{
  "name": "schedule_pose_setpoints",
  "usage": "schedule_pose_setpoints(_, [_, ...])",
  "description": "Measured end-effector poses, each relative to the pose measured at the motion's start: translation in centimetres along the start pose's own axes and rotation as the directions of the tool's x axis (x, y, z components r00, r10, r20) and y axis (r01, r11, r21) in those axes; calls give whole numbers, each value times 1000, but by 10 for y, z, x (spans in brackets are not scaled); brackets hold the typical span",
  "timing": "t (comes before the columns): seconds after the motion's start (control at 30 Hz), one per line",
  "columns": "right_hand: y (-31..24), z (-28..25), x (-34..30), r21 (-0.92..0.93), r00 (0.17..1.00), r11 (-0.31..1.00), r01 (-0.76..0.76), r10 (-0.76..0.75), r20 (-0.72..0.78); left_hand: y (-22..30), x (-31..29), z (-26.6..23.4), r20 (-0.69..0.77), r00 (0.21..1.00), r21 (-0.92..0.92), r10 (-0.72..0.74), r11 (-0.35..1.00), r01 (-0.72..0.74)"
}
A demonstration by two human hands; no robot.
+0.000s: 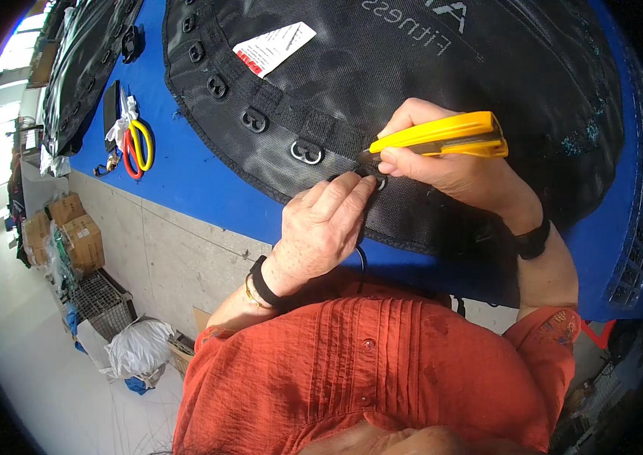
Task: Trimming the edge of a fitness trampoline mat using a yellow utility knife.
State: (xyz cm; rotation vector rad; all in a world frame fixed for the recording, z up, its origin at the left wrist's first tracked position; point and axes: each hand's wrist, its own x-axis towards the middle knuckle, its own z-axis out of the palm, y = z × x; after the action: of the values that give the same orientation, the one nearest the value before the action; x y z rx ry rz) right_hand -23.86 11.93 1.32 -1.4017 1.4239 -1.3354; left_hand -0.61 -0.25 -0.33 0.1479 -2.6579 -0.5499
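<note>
A round black mesh mat (pixel 428 83) lies over the blue table, with a row of metal rings (pixel 307 152) sewn into the webbing along its rim. My right hand (pixel 443 163) grips a yellow utility knife (pixel 443 135), its tip down at the webbing beside one ring. Just left of that tip, my left hand (pixel 329 220) presses its fingertips on the mat's edge at the ring, which is mostly covered. The left fingers are held together; whether they pinch the ring or the fabric is hidden. A white tag (pixel 274 48) is on the mat.
On the blue table (pixel 162 167) at left lie red-and-yellow-handled scissors (pixel 138 148) and a black strip (pixel 111 110). Another black mesh piece (pixel 83 68) lies beyond them. Thread scraps (pixel 583 136) dot the mat's right side. Cardboard boxes (pixel 79 235) and a white bag (pixel 138 345) stand on the floor.
</note>
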Motion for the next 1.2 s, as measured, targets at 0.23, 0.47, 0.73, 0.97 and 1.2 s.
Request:
schedule_pose_setpoints(0.23, [-8,-3,1,62,991,989,-133,133,-9,0,-1,0,1,1000,-11,-15,1000,15])
schedule_pose_setpoints(0.47, [-5,-1,1,30,997,997,-72,73,-22,3,0,-1,13,999,-30,-39,999,40])
schedule_pose_setpoints(0.73, [-16,-9,1,112,971,965,-237,238,3,0,-1,0,-15,1000,10,-10,1000,10])
schedule_pose_setpoints(0.97, [-11,-7,-2,97,983,978,-184,186,-12,1,0,0,-2,1000,-7,-22,1000,22])
schedule_pose_setpoints(1.2, [-4,-6,-4,67,996,994,-86,87,-7,1,1,0,-11,1000,3,-10,1000,10])
